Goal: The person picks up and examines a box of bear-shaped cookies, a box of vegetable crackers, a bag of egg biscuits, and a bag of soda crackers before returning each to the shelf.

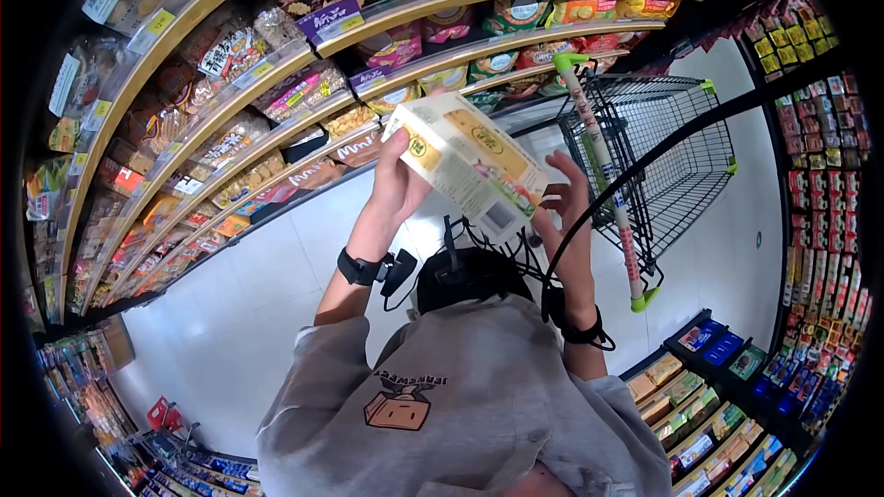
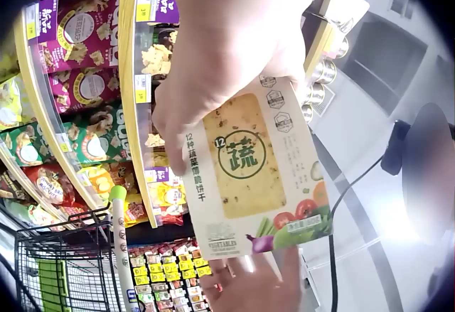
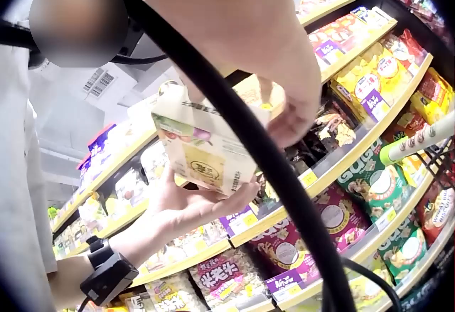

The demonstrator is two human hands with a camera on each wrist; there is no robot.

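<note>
A cream cracker box, printed with a yellow cracker and vegetables, is tilted in front of the chest. The left hand grips one end of it, thumb on the printed face. At the other end is the right hand, its fingers apart and loosely bent; whether it touches the box is unclear. In the left wrist view the box shows its front under the left hand, with the right hand beyond its lower edge. The right wrist view shows the left hand supporting the box from below.
Curved shelves of bagged snacks run along the left and top. A black wire shopping cart with green corners stands to the right. More packed shelves line the far right. A black cable crosses the right wrist view.
</note>
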